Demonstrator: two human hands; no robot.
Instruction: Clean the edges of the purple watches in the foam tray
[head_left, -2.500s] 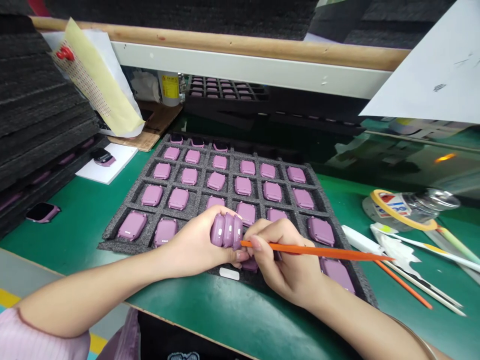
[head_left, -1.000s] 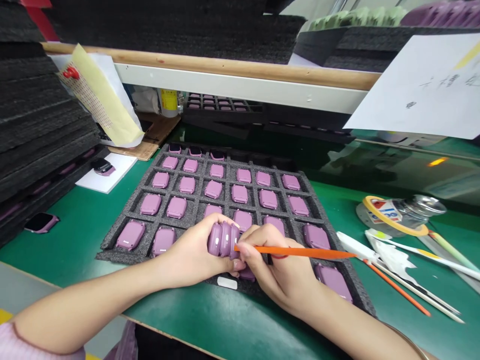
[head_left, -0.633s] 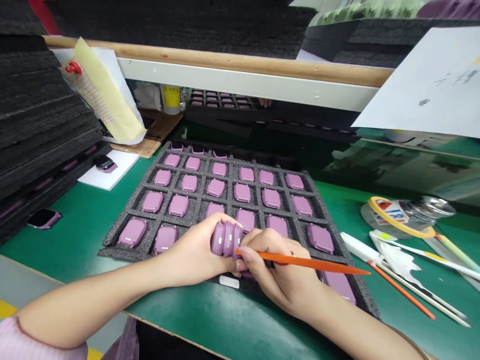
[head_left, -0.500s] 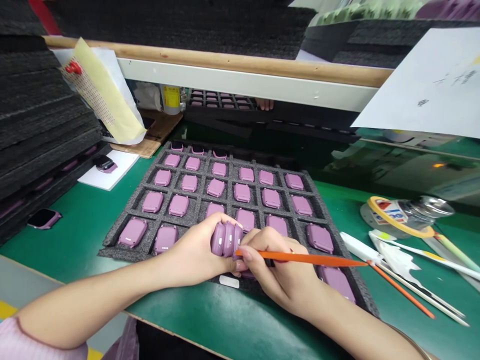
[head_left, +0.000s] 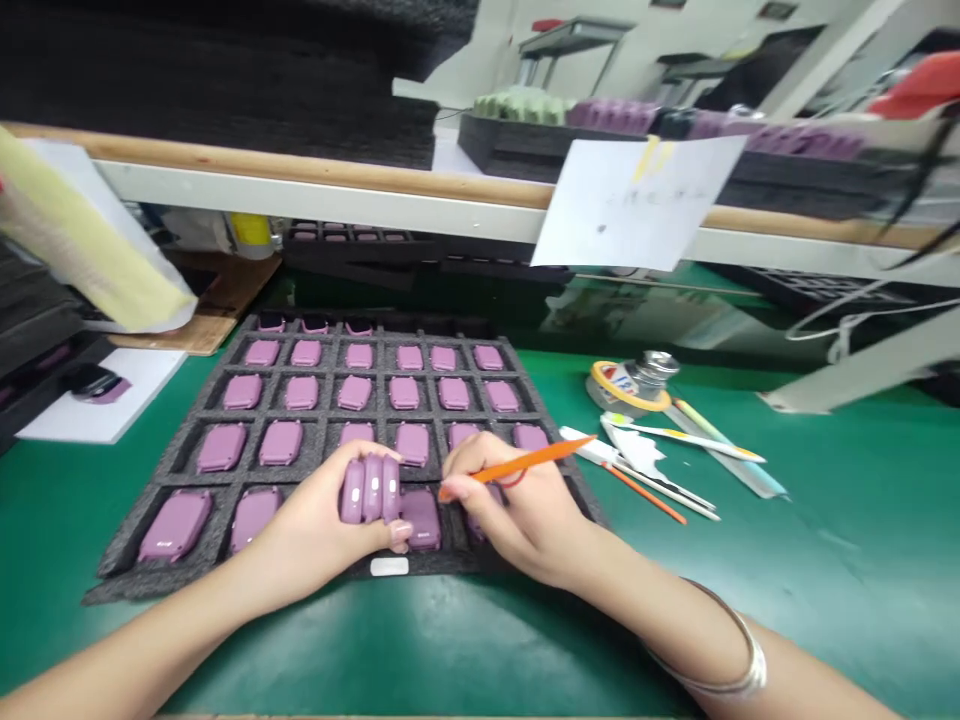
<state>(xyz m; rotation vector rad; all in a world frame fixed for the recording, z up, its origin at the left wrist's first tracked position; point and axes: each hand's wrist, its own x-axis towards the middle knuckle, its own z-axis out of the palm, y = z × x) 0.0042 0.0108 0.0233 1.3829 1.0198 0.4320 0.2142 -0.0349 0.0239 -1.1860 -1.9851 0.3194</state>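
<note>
My left hand (head_left: pixel 319 515) is closed around three purple smartwatch cases (head_left: pixel 373 488), stacked face to face with their rounded sides upward. A short way to its right, my right hand (head_left: pixel 525 515) pinches an orange pointed stick (head_left: pixel 544 456) like a pen. The stick's long tapered end points up and right; its other end sits at the fingertips, apart from the held cases. Both hands are over the front of a dark foam tray (head_left: pixel 220 522), whose compartments hold more purple watch cases. One case (head_left: pixel 421 520) lies in the tray between the hands. My fingers hide some compartments.
Right of the tray lie a glass bottle (head_left: pixel 637 385) with a yellow ring around it, a toothbrush (head_left: pixel 690 437) and several thin sticks. A watch (head_left: pixel 101 383) rests on white paper (head_left: pixel 124 410) at left. A shelf edge (head_left: pixel 337 195) with a hanging sheet (head_left: pixel 637 210) spans above.
The view has swung to the right. My right hand has drawn apart from my left, and the orange stick no longer touches the stacked cases; it now tilts upward. Both grips stay closed.
</note>
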